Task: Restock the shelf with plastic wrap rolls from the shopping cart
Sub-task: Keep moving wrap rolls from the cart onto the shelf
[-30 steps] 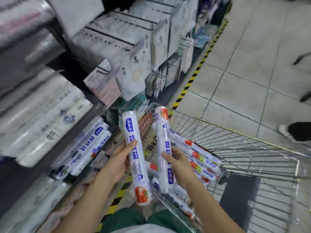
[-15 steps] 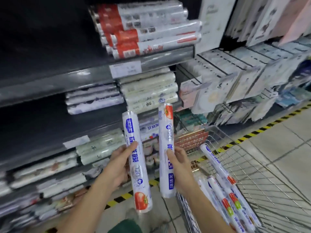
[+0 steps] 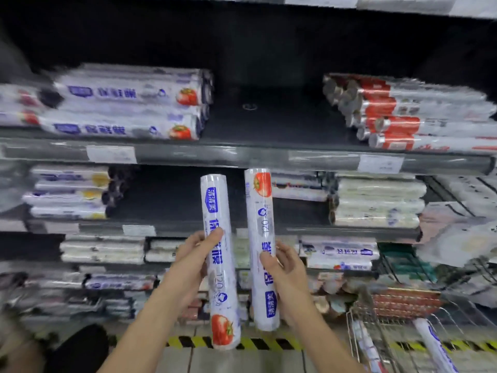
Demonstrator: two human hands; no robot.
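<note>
- Left hand [image 3: 193, 267] grips the left roll [image 3: 219, 259], thumb across its front, roll pointing twelve o'clock.
- Right hand [image 3: 287, 275] clasps the right roll [image 3: 262, 238], fingers at its three o'clock.

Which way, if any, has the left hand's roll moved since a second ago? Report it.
Yes. The left hand has lifted its roll up and away from the shopping cart, leftward, so that it now stands in front of the shelf.
</note>
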